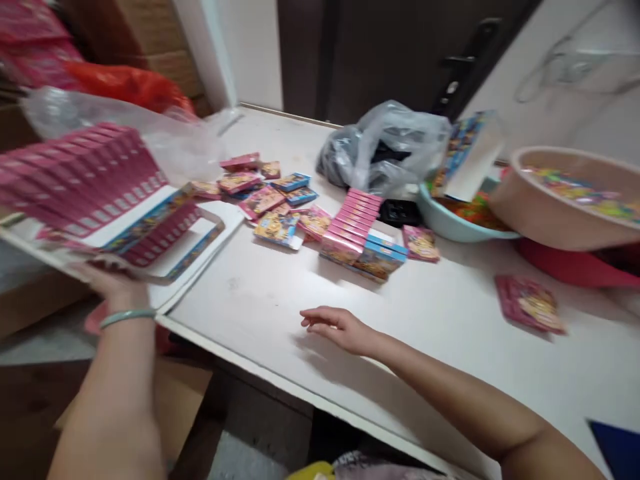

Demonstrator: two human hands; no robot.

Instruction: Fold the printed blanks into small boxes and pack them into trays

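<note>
My left hand [113, 283], with a pale green bangle on the wrist, grips from below a display box [107, 220] filled with rows of pink packets, held tilted over the table's left edge. My right hand [340, 327] rests flat on the white table [260, 300], fingers together and pointing left, holding nothing. A stacked row of pink and blue small boxes [357, 233] stands just beyond my right hand. More loose small boxes [270, 197] lie scattered further back.
A clear plastic bag [395, 150] sits at the back. A light blue bowl [440, 217] and a tan basin [550, 213] with colourful pieces stand at the right. A pink packet [530, 303] lies near them. A dark door is behind.
</note>
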